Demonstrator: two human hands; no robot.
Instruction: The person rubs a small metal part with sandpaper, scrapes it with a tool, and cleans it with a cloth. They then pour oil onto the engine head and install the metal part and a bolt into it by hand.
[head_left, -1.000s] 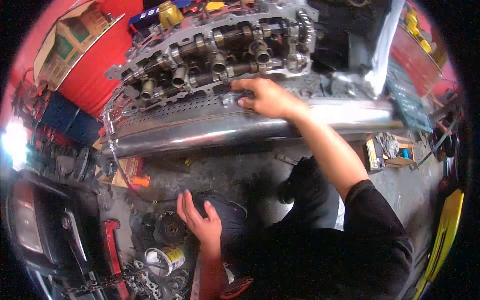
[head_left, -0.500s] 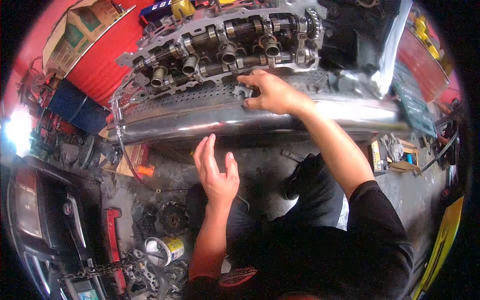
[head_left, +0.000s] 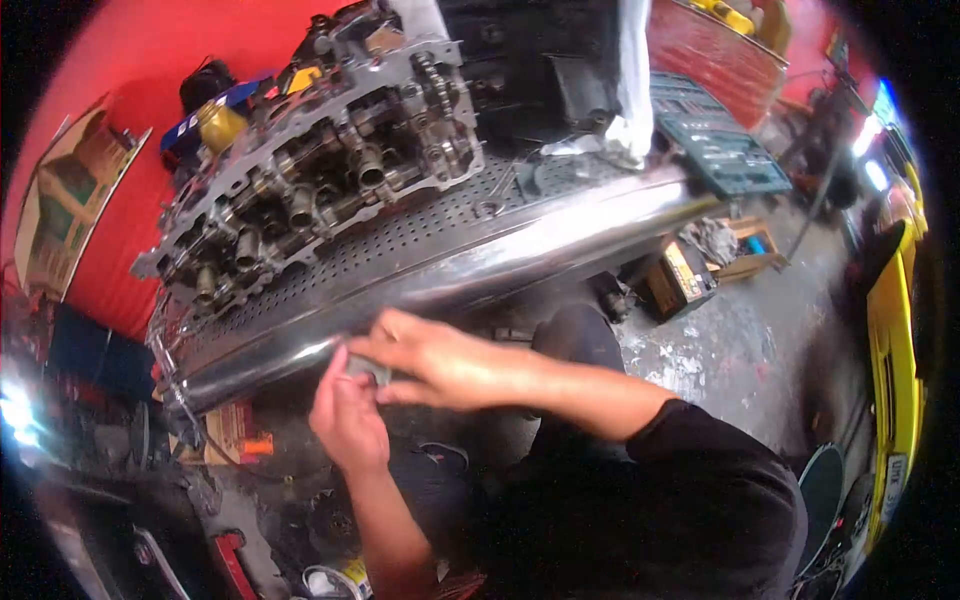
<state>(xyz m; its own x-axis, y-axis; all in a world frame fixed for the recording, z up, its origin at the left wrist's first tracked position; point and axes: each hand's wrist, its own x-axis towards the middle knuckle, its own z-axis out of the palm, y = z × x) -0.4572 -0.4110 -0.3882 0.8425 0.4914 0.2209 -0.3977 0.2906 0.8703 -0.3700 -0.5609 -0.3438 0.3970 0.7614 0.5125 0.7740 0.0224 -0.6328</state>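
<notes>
The two hands met low in front of the workbench (head_left: 400,228), just clear of its rounded metal edge (head_left: 530,238). The right hand (head_left: 425,360) came in from the side, thumb below and fingers above, pinching a small grey metal piece (head_left: 370,371). That piece sat right between the hands, off the bench top. The left hand (head_left: 350,425) rose from beneath with its fingers up against the same spot; with the blur and the overlapping fingers, I couldn't tell whether it was gripping the piece too.

Beyond them, a cylinder head (head_left: 335,172) lay along the perforated bench top, its shafts and round tubes exposed. A wrench (head_left: 504,180) rested near its end, and a teal panel (head_left: 720,135) jutted over the far corner. Below that, a dark box (head_left: 682,278) stood on the floor beside an open wooden crate (head_left: 752,262).
</notes>
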